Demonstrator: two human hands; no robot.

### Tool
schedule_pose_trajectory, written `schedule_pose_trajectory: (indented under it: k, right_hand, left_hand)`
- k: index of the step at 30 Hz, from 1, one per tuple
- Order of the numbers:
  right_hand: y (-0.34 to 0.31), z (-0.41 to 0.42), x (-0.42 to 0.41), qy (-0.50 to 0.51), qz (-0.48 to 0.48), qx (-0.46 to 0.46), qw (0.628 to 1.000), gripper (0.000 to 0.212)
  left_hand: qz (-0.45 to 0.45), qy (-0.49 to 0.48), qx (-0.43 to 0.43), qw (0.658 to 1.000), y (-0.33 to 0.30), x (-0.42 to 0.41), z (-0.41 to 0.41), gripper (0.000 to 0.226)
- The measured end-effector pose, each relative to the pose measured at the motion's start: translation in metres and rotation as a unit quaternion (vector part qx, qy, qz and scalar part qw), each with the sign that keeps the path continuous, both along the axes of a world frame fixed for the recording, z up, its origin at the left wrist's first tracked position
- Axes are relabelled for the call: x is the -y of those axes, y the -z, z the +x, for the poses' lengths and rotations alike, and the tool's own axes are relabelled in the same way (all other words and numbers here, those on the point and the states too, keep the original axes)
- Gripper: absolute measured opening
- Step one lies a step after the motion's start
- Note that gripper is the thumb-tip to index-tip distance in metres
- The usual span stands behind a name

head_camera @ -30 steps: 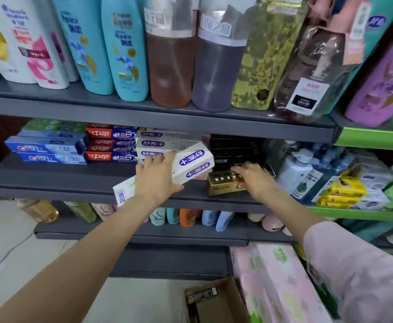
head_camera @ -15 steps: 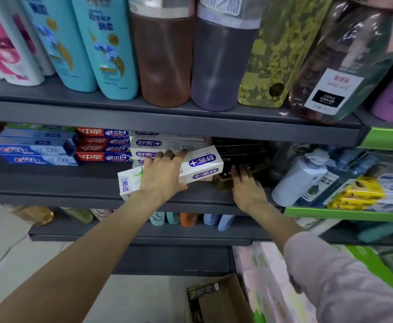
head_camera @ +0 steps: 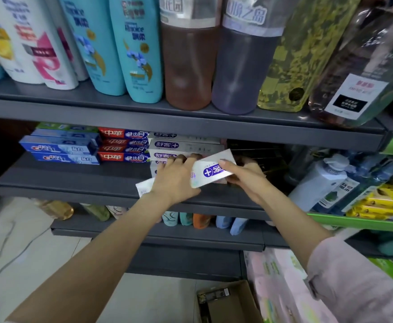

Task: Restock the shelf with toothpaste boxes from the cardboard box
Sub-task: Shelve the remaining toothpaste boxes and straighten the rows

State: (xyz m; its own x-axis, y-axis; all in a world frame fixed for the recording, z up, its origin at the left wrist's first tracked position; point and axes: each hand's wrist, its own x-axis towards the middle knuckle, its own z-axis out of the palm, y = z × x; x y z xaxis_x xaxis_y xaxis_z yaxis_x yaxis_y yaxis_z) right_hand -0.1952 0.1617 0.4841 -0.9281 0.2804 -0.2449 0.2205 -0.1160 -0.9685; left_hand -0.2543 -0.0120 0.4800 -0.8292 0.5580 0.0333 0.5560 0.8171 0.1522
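- left hand [head_camera: 175,177] is wrapped over a white toothpaste box [head_camera: 210,170], fingers curled across its top; it's tilted, right end up, just in front of the white stack [head_camera: 181,145] on the middle shelf [head_camera: 74,183]
- a second white box end [head_camera: 145,186] pokes out under the left wrist, can't tell if that hand is holding it too
- right hand [head_camera: 245,177] pinches the right end of the tilted box, thumb on the front face
- box looks light and stiff, thin card that would dent if squeezed hard, and the glossy print is probably a bit slippery
- best grip imo is by the long edges or the two ends, not pressing the broad face
- cardboard box [head_camera: 228,304] sits on the floor below, open; can't really see what's inside
- next up is probably levelling it and sliding it onto the stack
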Motion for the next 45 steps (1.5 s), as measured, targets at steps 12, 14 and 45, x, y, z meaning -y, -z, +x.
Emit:
schedule_pose_trajectory:
  k: [12,14,45]
  right_hand:
    - [0.025,0.001,0.049,-0.251,0.232,0.045,0.939,0.081]
    - [0.027,-0.005,0.046,-0.224,0.345,0.027,0.911,0.081]
    - [0.068,-0.012,0.040,-0.224,0.600,0.024,0.768,0.070]
  left_hand:
    - [0.490,-0.277,0.425,0.709,0.021,0.005,0.001,0.041]
    - [0.497,-0.280,0.447,0.690,0.021,0.012,0.000,0.034]
    - [-0.040,-0.117,0.086,0.989,0.050,0.041,-0.003,0.055]
